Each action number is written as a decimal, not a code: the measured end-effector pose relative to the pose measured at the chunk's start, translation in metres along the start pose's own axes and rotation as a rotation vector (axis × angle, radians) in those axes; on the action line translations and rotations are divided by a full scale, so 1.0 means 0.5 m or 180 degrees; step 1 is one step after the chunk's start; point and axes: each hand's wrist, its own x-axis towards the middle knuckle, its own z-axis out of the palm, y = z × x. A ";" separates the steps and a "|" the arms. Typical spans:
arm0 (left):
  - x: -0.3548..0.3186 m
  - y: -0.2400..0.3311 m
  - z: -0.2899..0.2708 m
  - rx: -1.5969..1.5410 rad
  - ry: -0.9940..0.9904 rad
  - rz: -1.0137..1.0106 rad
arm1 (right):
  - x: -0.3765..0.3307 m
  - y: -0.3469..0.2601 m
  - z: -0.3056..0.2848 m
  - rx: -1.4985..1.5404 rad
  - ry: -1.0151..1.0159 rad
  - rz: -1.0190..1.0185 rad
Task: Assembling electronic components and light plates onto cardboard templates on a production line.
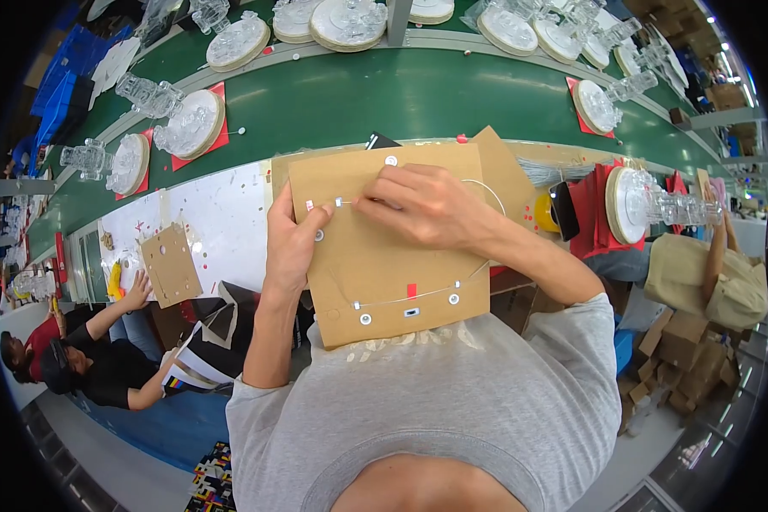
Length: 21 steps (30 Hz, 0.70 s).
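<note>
A brown cardboard panel (pixel 384 260) stands tilted against my chest. My left hand (pixel 288 243) grips its left edge, the thumb lying on the front beside a small white clip (pixel 339 202). My right hand (pixel 427 205) is closed in a pinch just right of that clip, on a thin white wire (pixel 491 192). From behind this hand the wire loops round the panel's right side and runs along the lower part through more clips. White round grommets (pixel 366 319) and a red tape piece (pixel 412 291) sit on the panel. My right fingertips are partly hidden.
A green conveyor (pixel 316 102) runs beyond the white worktable (pixel 230 205), carrying round white bases with clear plastic parts. At right are a phone (pixel 563 211), a yellow tape roll (pixel 544 213) and red sheets (pixel 590 205). At left, a co-worker's hand touches another cardboard panel (pixel 171 266).
</note>
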 end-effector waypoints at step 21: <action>0.012 -0.006 0.042 -0.0283 -0.0100 -0.0161 | -0.021 0.032 0.006 -0.0112 -0.0181 -0.0231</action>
